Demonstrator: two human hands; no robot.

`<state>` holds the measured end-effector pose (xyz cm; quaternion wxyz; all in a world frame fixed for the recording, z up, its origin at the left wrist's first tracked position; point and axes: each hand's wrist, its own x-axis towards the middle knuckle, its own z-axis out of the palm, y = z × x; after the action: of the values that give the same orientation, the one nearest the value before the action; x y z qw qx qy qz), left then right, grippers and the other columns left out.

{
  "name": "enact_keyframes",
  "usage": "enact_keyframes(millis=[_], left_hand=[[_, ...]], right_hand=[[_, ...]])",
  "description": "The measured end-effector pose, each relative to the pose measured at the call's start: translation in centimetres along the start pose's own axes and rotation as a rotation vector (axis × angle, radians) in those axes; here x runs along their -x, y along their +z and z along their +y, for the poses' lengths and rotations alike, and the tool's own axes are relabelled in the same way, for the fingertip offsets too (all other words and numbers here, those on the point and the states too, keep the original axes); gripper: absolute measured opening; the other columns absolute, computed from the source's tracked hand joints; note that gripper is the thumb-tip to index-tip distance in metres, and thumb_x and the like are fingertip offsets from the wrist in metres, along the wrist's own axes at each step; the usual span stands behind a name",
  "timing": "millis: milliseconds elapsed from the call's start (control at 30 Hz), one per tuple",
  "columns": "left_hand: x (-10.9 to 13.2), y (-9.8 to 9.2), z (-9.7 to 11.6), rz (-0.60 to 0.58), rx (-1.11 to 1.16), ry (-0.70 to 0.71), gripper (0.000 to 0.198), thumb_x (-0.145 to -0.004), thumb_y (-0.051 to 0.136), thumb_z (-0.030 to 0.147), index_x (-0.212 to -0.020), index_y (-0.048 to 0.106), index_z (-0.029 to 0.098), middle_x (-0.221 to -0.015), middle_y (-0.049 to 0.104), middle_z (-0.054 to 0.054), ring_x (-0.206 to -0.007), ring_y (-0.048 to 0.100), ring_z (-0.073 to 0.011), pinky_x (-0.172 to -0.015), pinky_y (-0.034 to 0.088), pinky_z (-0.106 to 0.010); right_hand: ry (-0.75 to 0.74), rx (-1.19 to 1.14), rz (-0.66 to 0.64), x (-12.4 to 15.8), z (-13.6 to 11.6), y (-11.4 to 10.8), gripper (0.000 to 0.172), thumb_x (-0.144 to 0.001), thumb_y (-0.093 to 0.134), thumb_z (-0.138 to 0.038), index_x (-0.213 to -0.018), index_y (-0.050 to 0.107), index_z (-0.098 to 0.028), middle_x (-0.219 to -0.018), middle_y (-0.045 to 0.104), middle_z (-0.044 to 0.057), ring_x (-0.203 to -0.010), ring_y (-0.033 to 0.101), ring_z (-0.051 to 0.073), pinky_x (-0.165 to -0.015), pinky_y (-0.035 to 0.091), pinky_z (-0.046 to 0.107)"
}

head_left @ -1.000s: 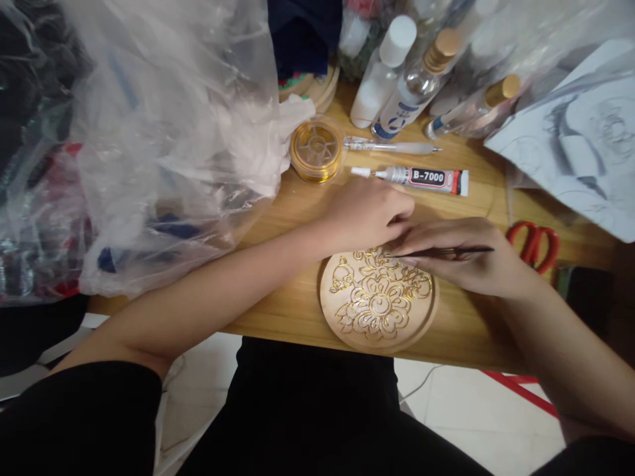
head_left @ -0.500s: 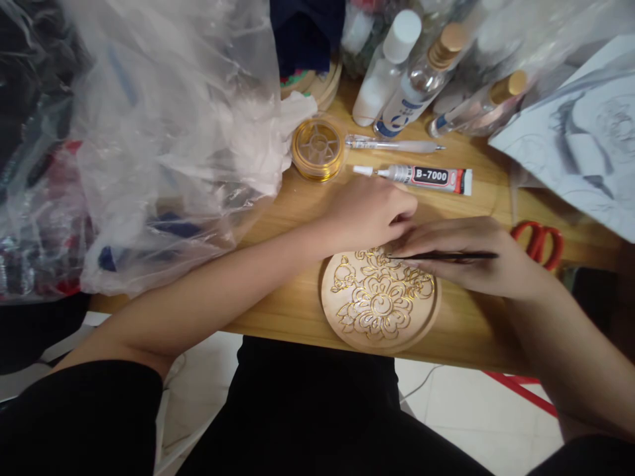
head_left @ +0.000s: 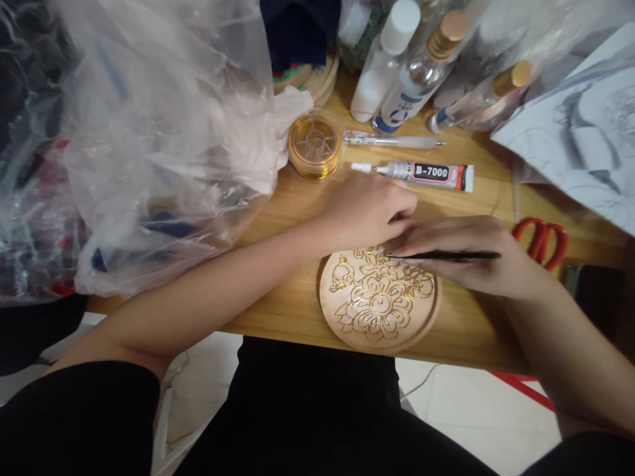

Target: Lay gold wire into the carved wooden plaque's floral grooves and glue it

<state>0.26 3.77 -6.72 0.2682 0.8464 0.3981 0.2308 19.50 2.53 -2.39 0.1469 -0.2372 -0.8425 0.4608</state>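
The wooden disc (head_left: 378, 301) is lying on the table (head_left: 466, 330) near its front edge. The glue tube (head_left: 421, 173) is lying behind it, with the wire spool (head_left: 314, 145) sitting left of the tube.

Upper left: crumpled plastic bag (head_left: 149, 132) covers the table (head_left: 471, 324); blocked
Top centre: wire spool (head_left: 314, 145), pen tool (head_left: 391, 141), glue tube (head_left: 421, 173), bottles (head_left: 411, 73) crowd the far side
Right: scissors (head_left: 543, 241), papers (head_left: 580, 139) bar the way
Lower centre: bare wood right of the wooden disc (head_left: 378, 301); passable
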Motion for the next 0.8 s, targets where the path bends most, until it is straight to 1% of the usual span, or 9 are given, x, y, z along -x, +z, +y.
enact_keyframes(millis=[133,467,667,800], left_hand=[[-0.02,0.0,0.0,0.004,0.002,0.0,0.018,-0.08,0.061,0.024,-0.063,0.062,0.018,-0.067,0.062,0.0,-0.065,0.055,-0.0126,-0.058,0.031,-0.029],[-0.09,0.0,-0.07,-0.004,-0.009,0.006,0.017,-0.08,0.063,0.026,-0.066,0.064,0.017,-0.066,0.063,0.0,-0.063,0.054,-0.0121,-0.057,0.029,-0.028],[-0.08,0.1,-0.1,0.0,-0.014,0.013,0.018,-0.08,0.062,0.026,-0.066,0.064,0.017,-0.065,0.061,0.001,-0.062,0.053,-0.0114,-0.056,0.028,-0.028],[-0.06,0.09,-0.09,0.016,-0.013,0.014,0.018,-0.08,0.062,0.026,-0.064,0.064,0.017,-0.063,0.06,0.001,-0.06,0.052,-0.0111,-0.055,0.026,-0.028]], right_hand=[[-0.014,-0.014,0.009,0.04,0.17,0.01,0.017,-0.084,0.064,-0.009,-0.1,0.068,-0.014,-0.095,0.072,0.011,-0.091,0.069,0.015,-0.083,0.055,0.024],[-0.031,-0.008,-0.006,-0.42,0.06,-0.11,0.018,-0.084,0.063,-0.009,-0.1,0.068,-0.016,-0.095,0.072,0.009,-0.091,0.069,0.014,-0.082,0.055,0.021],[-0.047,-0.004,-0.005,-0.37,0.22,-0.06,0.015,-0.087,0.061,-0.014,-0.1,0.067,-0.014,-0.094,0.072,0.01,-0.091,0.068,0.013,-0.083,0.054,0.02],[-0.044,0.015,-0.014,-0.33,0.18,-0.06,0.013,-0.088,0.059,-0.016,-0.099,0.067,-0.016,-0.092,0.072,0.009,-0.09,0.069,0.013,-0.08,0.055,0.022]])
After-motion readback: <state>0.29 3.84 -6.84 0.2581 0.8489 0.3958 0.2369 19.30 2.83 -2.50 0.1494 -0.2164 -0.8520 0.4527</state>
